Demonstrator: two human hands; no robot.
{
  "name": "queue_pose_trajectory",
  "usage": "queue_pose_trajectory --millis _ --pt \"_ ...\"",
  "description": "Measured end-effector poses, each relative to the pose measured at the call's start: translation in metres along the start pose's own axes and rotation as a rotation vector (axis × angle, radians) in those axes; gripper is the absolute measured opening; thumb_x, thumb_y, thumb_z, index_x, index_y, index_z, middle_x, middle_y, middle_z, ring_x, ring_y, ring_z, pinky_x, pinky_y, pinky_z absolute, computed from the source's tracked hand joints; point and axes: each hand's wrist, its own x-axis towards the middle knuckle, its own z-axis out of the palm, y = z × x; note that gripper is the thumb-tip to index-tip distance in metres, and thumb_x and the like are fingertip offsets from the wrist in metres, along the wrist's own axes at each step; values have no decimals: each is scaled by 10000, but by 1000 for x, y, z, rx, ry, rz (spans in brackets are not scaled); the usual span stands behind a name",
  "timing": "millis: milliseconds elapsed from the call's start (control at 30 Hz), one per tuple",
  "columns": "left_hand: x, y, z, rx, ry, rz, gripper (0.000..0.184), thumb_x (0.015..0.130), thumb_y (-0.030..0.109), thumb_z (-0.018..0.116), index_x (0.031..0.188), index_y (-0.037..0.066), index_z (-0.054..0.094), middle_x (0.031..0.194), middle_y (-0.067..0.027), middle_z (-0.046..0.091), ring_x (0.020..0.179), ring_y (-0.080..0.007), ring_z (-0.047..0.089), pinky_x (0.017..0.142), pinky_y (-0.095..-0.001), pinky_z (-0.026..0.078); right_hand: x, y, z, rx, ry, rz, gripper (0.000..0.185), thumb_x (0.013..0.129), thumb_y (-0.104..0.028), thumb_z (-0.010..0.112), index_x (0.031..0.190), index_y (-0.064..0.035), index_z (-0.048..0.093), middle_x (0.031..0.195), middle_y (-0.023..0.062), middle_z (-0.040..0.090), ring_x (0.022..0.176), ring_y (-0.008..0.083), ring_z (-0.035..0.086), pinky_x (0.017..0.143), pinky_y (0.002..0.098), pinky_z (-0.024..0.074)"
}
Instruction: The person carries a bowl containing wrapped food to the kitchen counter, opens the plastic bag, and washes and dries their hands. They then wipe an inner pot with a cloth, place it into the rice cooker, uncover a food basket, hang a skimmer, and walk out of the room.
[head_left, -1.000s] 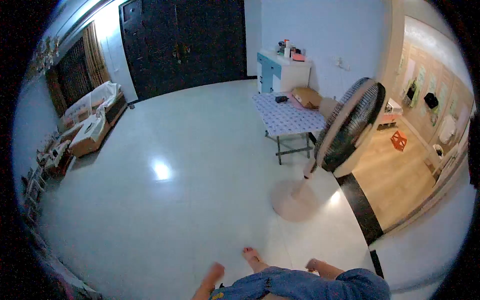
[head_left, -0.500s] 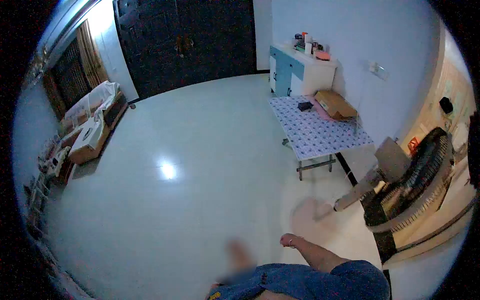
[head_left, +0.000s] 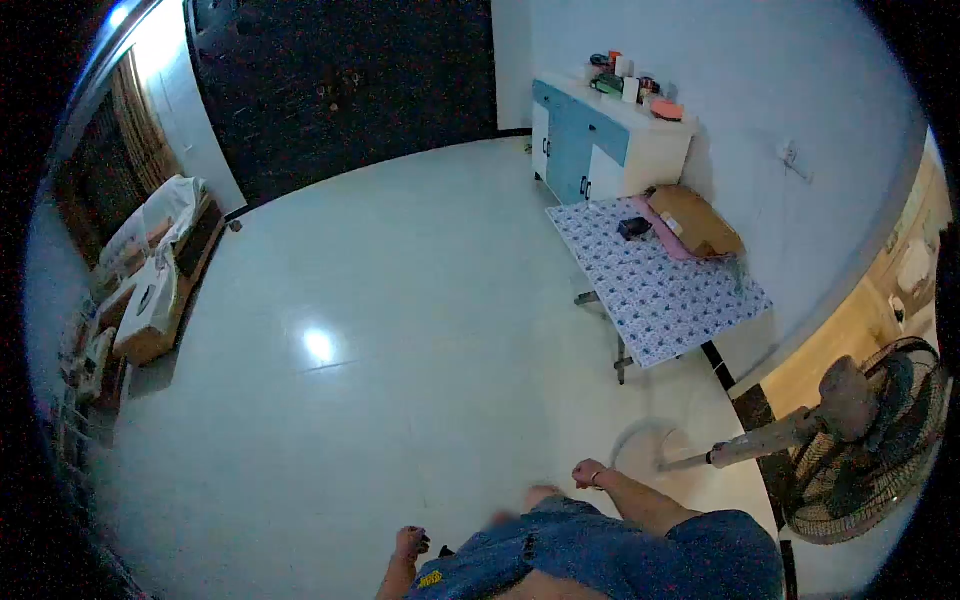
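Observation:
At the bottom of the head view, my left hand [head_left: 411, 542] hangs beside the blue shorts [head_left: 560, 550], its fingers curled; dark spots show at them, too small to make out. My right hand [head_left: 589, 473], with a thin band at the wrist, is closed loosely in front of the body, and nothing shows in it. Nearest to it is the round base [head_left: 645, 450] of a standing fan [head_left: 870, 440], which leans away to the right in the view. Part of a bare foot [head_left: 543, 494] shows between the hands.
A patterned folding table [head_left: 670, 290] bears flattened cardboard [head_left: 700, 222] and a small black item [head_left: 634, 229]. Behind it stands a blue and white cabinet [head_left: 572, 140] with bottles on top. A dark double door [head_left: 340, 90] is at the back, a covered sofa [head_left: 160, 280] at the left.
The table and cabinet appear nearer, and the fan has shifted to the lower right of the view. My right hand has moved up and left; my left hand has drawn slightly back.

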Motion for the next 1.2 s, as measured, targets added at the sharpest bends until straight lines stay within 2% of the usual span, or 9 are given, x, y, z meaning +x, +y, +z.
queue_pose_trajectory --millis 267,467,600,667,700,800,967,1133,1200 --pt "96 93 21 -8 -212 -90 192 764 167 473 793 -11 539 637 -109 563 465 -190 522 410 -306 425 117 51 -60 -424 -163 -189 305 767 -229 406 669 -26 611 646 91 610 510 159 568 503 317 456" --pt "166 131 23 455 -235 60 234 773 237 469 820 26 560 699 -91 580 568 -198 547 503 -330 440 171 19 -157 107 -58 164 242 761 -198 432 722 -35 607 668 89 610 551 165 577 467 329 448" --pt "196 160 29 911 -148 641 263 780 284 466 838 51 574 741 -79 590 637 -204 563 564 -346 451 161 -63 -230 -236 89 -241 269 754 -196 413 653 -42 609 638 63 611 569 147 581 481 306 462" --pt "194 174 46 948 -54 797 277 783 308 465 847 64 581 761 -73 596 671 -206 572 595 -354 456 195 -71 -240 -317 -1 -73 279 764 -204 409 651 -47 610 649 62 612 565 138 579 464 299 458" --pt "199 170 59 739 -139 573 283 784 309 465 845 60 586 752 -73 593 681 -198 569 606 -354 453 219 -70 -240 -688 -64 -256 293 770 -205 404 640 -43 611 643 65 611 568 137 582 477 280 464" --pt "163 182 87 270 -130 283 287 784 316 462 848 71 599 726 -79 589 681 -198 565 623 -354 449 230 -87 -234 -243 -239 143 262 766 -218 423 703 -47 613 671 93 607 578 151 579 518 277 470" --pt "134 94 91 216 -74 -44 230 733 257 521 863 89 608 765 -89 590 709 -224 557 631 -362 442 283 -85 -184 -912 -488 -507 220 748 -235 463 759 -70 608 750 97 597 682 200 570 591 334 457" --pt "57 -47 84 113 201 -238 238 710 291 561 771 67 612 706 -117 574 660 -232 548 595 -358 437 356 -91 -123 -1093 -528 -1448 207 730 -252 503 815 -93 604 830 102 588 785 249 560 664 390 444" --pt "26 -107 99 100 263 -302 251 701 304 577 734 58 614 683 -129 568 640 -236 545 581 -356 435 352 -137 -92 -1246 -640 -1376 221 732 -261 507 826 -84 599 824 102 586 759 244 560 636 389 446"
